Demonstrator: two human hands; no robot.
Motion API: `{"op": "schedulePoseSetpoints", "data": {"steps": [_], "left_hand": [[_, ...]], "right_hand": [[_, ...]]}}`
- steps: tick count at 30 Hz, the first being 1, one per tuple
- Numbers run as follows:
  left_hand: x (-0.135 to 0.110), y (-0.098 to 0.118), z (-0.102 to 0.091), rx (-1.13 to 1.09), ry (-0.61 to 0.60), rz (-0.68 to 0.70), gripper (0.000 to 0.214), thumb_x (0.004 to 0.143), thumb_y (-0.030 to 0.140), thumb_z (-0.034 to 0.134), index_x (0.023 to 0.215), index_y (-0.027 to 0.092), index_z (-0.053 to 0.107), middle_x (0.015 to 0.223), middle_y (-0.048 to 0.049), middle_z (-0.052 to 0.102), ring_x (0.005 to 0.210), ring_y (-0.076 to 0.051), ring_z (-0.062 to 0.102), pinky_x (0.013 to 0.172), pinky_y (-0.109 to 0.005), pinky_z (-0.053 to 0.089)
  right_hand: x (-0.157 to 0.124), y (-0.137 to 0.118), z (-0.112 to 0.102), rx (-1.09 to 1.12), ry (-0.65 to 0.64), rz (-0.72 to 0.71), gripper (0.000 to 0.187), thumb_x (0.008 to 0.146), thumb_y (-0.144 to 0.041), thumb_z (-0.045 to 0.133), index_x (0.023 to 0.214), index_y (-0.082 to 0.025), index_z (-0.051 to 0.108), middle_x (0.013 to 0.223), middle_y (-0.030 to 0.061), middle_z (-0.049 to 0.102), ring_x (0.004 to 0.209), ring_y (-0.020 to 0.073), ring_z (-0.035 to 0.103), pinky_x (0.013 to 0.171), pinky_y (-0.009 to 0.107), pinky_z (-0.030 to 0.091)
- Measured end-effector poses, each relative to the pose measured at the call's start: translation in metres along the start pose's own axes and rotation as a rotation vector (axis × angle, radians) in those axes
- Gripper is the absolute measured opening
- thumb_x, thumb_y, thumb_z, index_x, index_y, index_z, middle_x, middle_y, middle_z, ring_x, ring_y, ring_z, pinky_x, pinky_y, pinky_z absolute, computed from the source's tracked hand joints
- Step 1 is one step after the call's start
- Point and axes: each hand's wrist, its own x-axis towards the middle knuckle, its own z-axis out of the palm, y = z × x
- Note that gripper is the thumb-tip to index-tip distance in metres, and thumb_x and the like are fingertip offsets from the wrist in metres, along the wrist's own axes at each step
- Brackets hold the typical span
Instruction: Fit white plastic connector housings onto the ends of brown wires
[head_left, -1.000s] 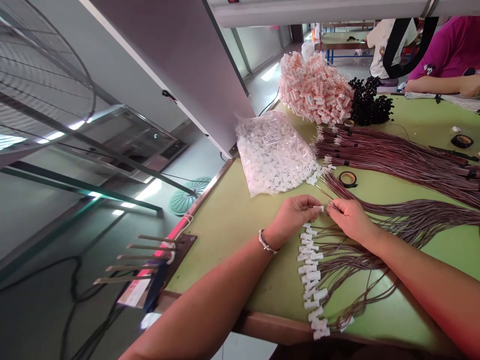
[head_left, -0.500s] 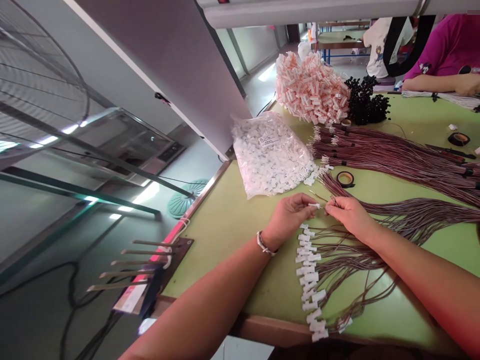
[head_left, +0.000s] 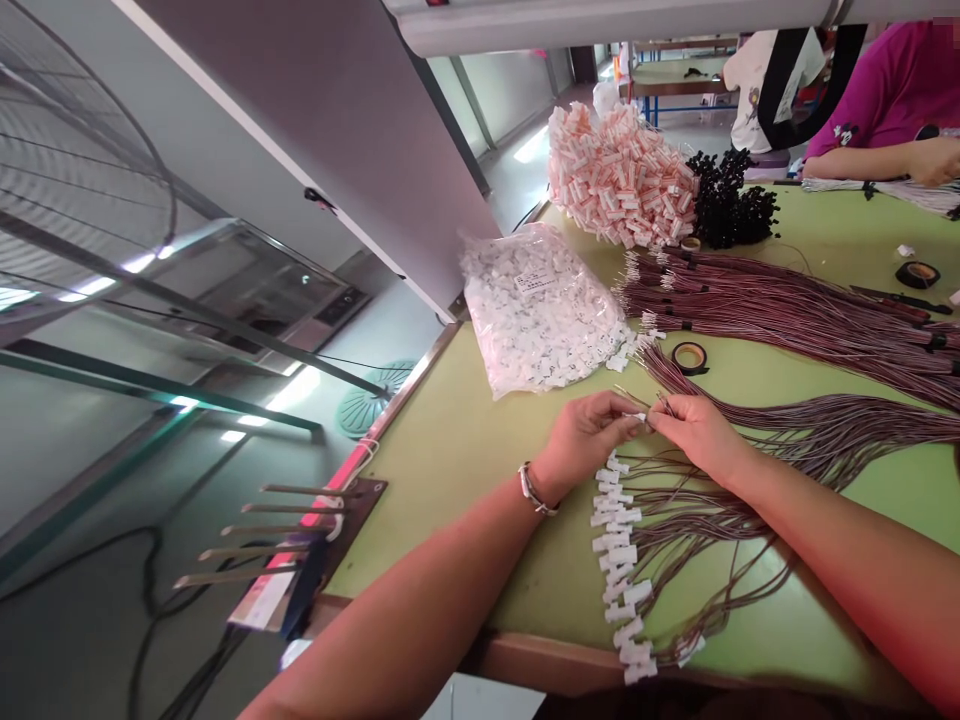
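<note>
Between the fingertips of my left hand [head_left: 589, 435] is a small white connector [head_left: 640, 417], mostly covered by the fingers. My right hand [head_left: 697, 432] pinches thin brown wires [head_left: 663, 403] right against it; whether a wire end sits inside the connector is hidden. Below the hands, a column of white connectors [head_left: 619, 550] lies on the green table [head_left: 420, 500], with brown wires [head_left: 675, 520] running off to the right. Beyond my hands lies a clear plastic bag [head_left: 544, 310] full of white connectors.
Behind the bag stand a heap of pink-and-white connectors [head_left: 622, 180] and a black bunch [head_left: 731, 200]. Bundled dark wires [head_left: 787, 310] stretch rightward past a black tape roll [head_left: 689, 357]. A metal-pronged rack [head_left: 315, 530] sits at the left table edge. A person in a purple shirt [head_left: 900, 100] works opposite.
My left hand has shifted slightly right, bringing the white connector up against the fingertips of my right hand. My right hand stays nearly in place.
</note>
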Motion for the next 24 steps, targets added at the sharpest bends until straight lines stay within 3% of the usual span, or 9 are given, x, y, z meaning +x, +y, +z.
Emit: {"op": "schedulePoseSetpoints", "data": {"steps": [10,24], "left_hand": [[-0.001,0.001,0.01,-0.23,0.111,-0.186,0.021,0.067,0.029,0.072,0.071,0.013,0.058,0.054,0.0004,0.062,0.051,-0.009,0.056,0.052,-0.021,0.047],[0.002,-0.005,0.012,-0.236,0.098,-0.148,0.019,0.068,0.027,0.071,0.07,0.014,0.058,0.054,0.0015,0.06,0.049,-0.008,0.053,0.05,-0.02,0.044]], "right_hand": [[-0.002,0.011,0.005,-0.243,0.072,-0.231,0.028,0.083,-0.032,0.044,0.06,-0.018,0.045,0.054,-0.0047,0.039,0.055,0.009,0.034,0.053,0.022,0.028],[0.0,0.013,0.007,-0.243,0.064,-0.195,0.026,0.082,-0.031,0.045,0.06,-0.017,0.049,0.055,-0.0035,0.042,0.054,0.0096,0.035,0.053,0.023,0.03]]}}
